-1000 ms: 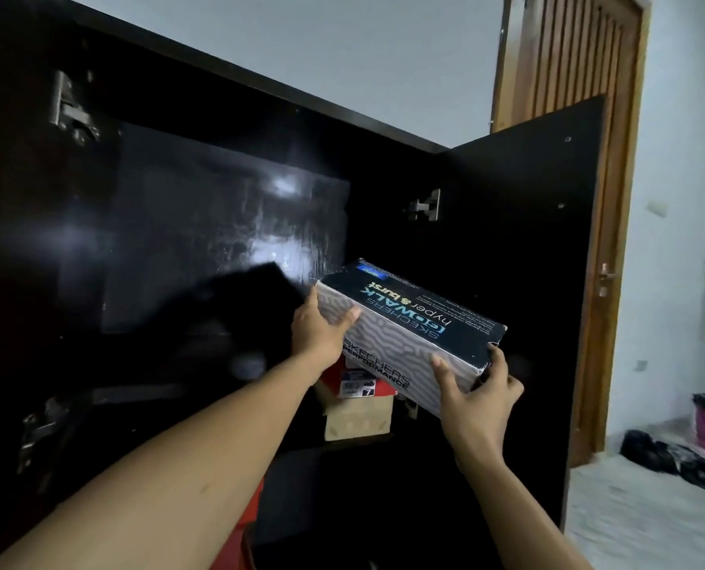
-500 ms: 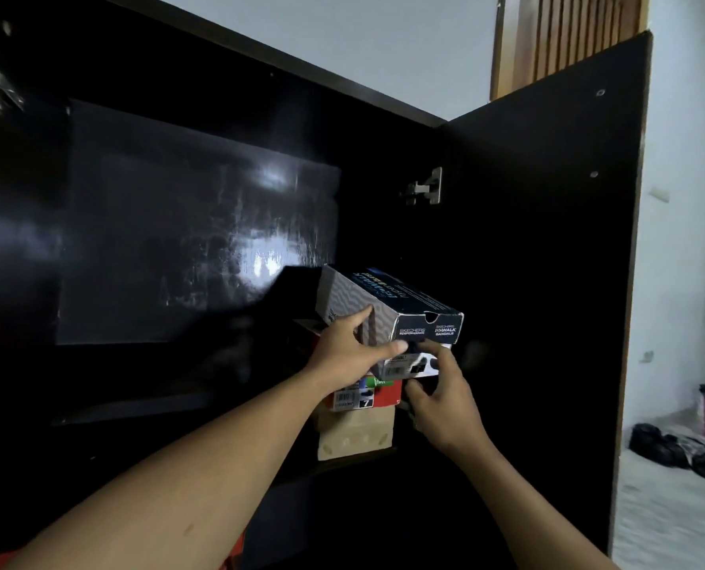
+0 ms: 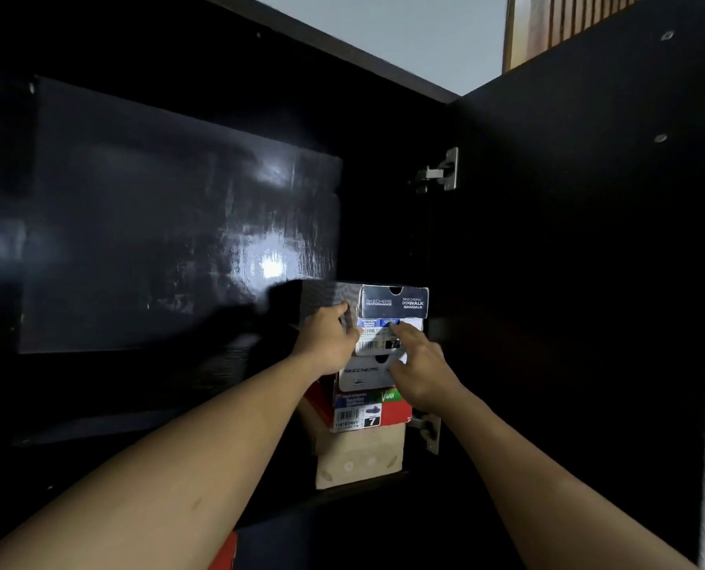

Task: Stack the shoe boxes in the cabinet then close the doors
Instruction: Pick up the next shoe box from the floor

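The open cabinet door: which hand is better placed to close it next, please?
Probably the right hand: it touches the top box nearest that door, while the left hand is on the box's far corner.
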Demonstrator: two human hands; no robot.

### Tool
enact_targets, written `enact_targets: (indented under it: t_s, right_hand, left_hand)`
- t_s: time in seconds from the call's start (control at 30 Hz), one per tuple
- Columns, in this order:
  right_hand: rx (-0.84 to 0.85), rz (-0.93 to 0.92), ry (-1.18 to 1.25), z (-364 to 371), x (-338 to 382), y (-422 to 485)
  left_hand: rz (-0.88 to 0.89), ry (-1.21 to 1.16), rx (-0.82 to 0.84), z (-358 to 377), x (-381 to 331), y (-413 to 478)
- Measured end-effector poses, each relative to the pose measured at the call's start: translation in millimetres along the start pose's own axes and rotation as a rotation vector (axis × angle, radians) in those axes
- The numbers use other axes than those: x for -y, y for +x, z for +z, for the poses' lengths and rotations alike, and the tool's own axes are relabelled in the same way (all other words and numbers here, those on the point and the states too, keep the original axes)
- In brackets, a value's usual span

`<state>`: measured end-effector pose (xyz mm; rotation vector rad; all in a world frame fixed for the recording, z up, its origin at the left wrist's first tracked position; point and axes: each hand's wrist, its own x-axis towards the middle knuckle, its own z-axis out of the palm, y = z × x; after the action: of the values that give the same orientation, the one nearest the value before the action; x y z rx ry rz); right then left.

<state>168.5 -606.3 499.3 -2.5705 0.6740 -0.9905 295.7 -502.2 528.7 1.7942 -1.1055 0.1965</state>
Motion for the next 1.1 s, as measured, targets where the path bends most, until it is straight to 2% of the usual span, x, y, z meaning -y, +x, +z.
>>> enact_targets:
  t_s: [0.23, 0.33, 0.53, 0.67, 0.93, 1.1]
  right_hand:
    - [0.013, 0.055, 0.048, 19, -3, 31]
    - [-0.03, 0.063, 0.051, 24, -5, 39]
    - [-0.014, 0.079, 0.105, 18, -5, 37]
    - [0.03, 0.087, 0.185, -1, 0, 28]
    - [-0.091, 0.035, 0.263, -57, 26, -40]
    - [-0.156, 0.109, 0.149, -119, 39, -93]
  left_hand:
    - [-0.04, 0.072, -0.055, 16, 21, 22]
    - [-0.059, 0.059, -0.073, 19, 31, 29]
    - [-0.097, 0.035, -0.051, 21, 37, 36]
    - [-0.097, 0.014, -0.011, 10, 23, 25]
    - [0.042, 0.077, 0.107, -32, -22, -23]
    - [0.119, 0.012, 0.168, -39, -68, -54]
